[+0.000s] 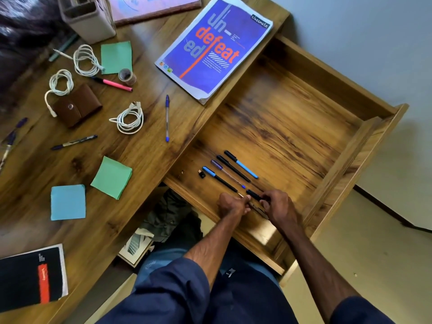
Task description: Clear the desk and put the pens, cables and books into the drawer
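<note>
The wooden drawer (339, 146) stands pulled out to the right of the desk (145, 160). Several pens (233, 170) lie side by side near its front left. Over the drawer's front edge, my left hand (231, 203) and my right hand (279, 206) meet on a black pen (254, 195); the left pinches its thin tip end, the right its dark body. On the desk lie a blue-capped clear pen (167, 118), a pink pen (114, 84), a dark pen (74, 142), three coiled white cables (128, 118), a blue notebook (215, 43) and a black book (30, 277).
Green and blue sticky-note pads (112, 177), a brown pouch (77, 105), a tape roll (127, 77) and a grey holder (88, 19) sit on the desk. Another book (152, 5) lies at the back. More pens (11, 136) lie at the far left edge. Boxes and cloth (163, 220) sit under the desk.
</note>
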A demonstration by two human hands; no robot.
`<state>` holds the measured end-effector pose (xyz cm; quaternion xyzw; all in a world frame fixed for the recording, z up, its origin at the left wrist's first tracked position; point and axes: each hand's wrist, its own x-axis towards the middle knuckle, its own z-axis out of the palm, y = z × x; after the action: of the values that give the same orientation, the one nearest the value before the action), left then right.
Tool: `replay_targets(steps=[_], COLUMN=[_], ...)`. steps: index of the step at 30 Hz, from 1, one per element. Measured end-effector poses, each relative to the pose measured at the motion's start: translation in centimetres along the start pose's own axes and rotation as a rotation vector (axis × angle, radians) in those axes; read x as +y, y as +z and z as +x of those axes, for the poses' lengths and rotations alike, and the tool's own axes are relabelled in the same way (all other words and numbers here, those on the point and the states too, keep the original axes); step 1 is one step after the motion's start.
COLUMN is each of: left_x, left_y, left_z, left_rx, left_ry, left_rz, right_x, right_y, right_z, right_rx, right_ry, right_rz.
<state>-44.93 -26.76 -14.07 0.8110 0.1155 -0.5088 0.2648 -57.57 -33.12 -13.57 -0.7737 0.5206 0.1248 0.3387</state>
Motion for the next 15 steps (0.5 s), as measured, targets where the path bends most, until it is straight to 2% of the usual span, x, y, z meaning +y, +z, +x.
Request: replay_targets(steps=[15], left_x=[0.18], left_y=[-0.14], left_z=[0.03], left_rx=[-0.012], left_ry=[-0.004], left_rz=[0.030], right_x=[-0.24], right_y=[0.21], right_z=[0.02], right_rx=[0.013], right_ry=[0.045], right_rz=[0.003])
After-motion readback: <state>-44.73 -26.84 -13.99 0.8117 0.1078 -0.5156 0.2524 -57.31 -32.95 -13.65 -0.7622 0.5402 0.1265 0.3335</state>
